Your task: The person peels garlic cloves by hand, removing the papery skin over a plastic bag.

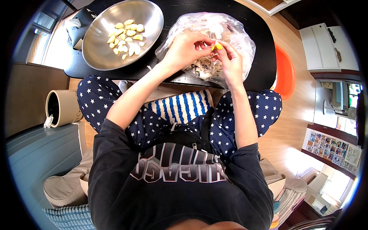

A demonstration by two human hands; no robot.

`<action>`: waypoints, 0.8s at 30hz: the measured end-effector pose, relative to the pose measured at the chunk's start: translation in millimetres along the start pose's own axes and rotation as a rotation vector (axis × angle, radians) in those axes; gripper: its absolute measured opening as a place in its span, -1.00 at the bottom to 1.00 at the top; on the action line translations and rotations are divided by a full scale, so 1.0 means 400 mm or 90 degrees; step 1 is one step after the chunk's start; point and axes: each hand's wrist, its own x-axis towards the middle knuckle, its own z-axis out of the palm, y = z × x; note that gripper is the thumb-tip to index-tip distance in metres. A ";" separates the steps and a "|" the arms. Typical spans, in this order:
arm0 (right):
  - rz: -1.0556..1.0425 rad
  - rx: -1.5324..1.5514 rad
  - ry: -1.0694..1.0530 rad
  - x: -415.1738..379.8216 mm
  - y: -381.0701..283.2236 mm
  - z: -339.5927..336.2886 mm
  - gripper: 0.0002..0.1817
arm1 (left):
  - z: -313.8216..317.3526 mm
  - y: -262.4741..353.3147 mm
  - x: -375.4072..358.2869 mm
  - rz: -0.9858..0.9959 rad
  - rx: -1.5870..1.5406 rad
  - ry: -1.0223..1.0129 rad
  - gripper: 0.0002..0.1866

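My left hand (186, 48) and my right hand (230, 63) meet above a clear plastic bag (245, 48). Between their fingertips is a small yellow garlic clove (218, 46), pinched from both sides. Papery peels (203, 69) lie in the open bag beneath the hands. To the left of the bag, a wide steel bowl (92, 50) holds several peeled garlic cloves (129, 33).
The bowl and bag rest on a black table (264, 50) with rounded corners. An orange chair (284, 73) stands at its right side. A black box with tissue (78, 27) sits left of the bowl. A beige bin (65, 108) is at the left.
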 end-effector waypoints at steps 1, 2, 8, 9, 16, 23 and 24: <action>-0.001 -0.006 0.000 0.001 0.000 -0.002 -0.75 | 0.000 0.001 -0.001 0.010 -0.009 -0.005 -0.79; -0.002 -0.013 -0.001 0.001 0.000 -0.003 -0.75 | 0.001 0.001 -0.001 0.010 -0.009 -0.005 -0.79; -0.014 -0.059 -0.009 -0.001 0.007 -0.002 -0.75 | -0.003 -0.005 -0.001 0.071 0.028 0.008 -0.83; -0.015 -0.059 -0.009 0.000 0.007 -0.001 -0.75 | -0.003 -0.005 -0.001 0.073 0.037 0.007 -0.83; 0.002 -0.044 0.011 0.002 0.002 0.000 -0.76 | -0.001 -0.005 0.001 0.076 0.024 0.003 -0.81; -0.026 -0.087 0.008 0.003 0.007 -0.003 -0.77 | -0.002 0.000 0.001 0.070 0.029 -0.008 -0.82; -0.026 -0.087 0.007 0.003 0.007 -0.004 -0.77 | -0.001 -0.004 0.001 0.078 0.041 -0.004 -0.83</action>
